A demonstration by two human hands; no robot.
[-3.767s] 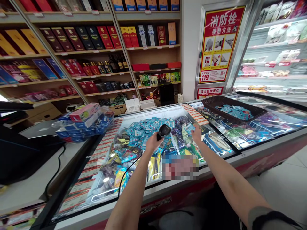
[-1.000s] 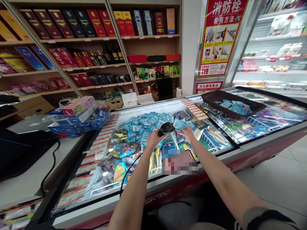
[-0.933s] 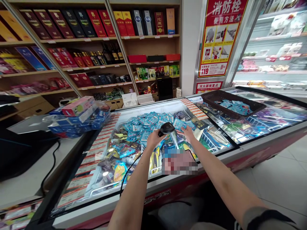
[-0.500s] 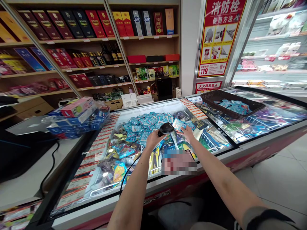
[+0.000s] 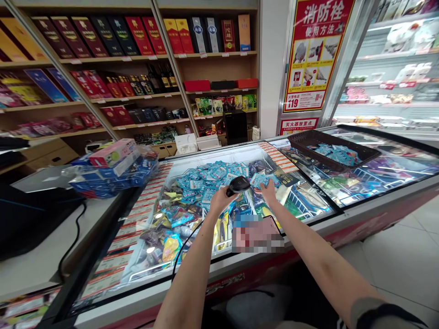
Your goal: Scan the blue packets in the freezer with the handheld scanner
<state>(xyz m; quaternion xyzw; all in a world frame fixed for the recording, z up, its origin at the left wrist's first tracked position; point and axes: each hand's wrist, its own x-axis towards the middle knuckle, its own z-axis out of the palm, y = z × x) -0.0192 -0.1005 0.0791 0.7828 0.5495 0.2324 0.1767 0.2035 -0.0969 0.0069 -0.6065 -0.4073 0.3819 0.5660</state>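
Note:
My left hand (image 5: 221, 201) is wrapped around the handle of a black corded barcode scanner (image 5: 239, 184), held over the open chest freezer (image 5: 219, 262). Its head points at the heap of light blue packets (image 5: 209, 175) inside. My right hand (image 5: 268, 192) reaches into the same freezer just right of the scanner. Its fingers rest among the blue packets, and I cannot see whether they grip one. A phone (image 5: 258, 233) with a blurred screen lies on the freezer's front rim between my forearms.
A bag of blue and pink boxes (image 5: 113, 167) sits on the counter to the left, beside a black till unit (image 5: 30, 214). A dark basket (image 5: 334, 150) with blue packets rests on the freezer's glass lid at right. Shelves of boxed goods stand behind.
My right hand has dropped lower among the blue packets; the packet it lifted beside the scanner half a second ago is down. The scanner hand has stayed almost still.

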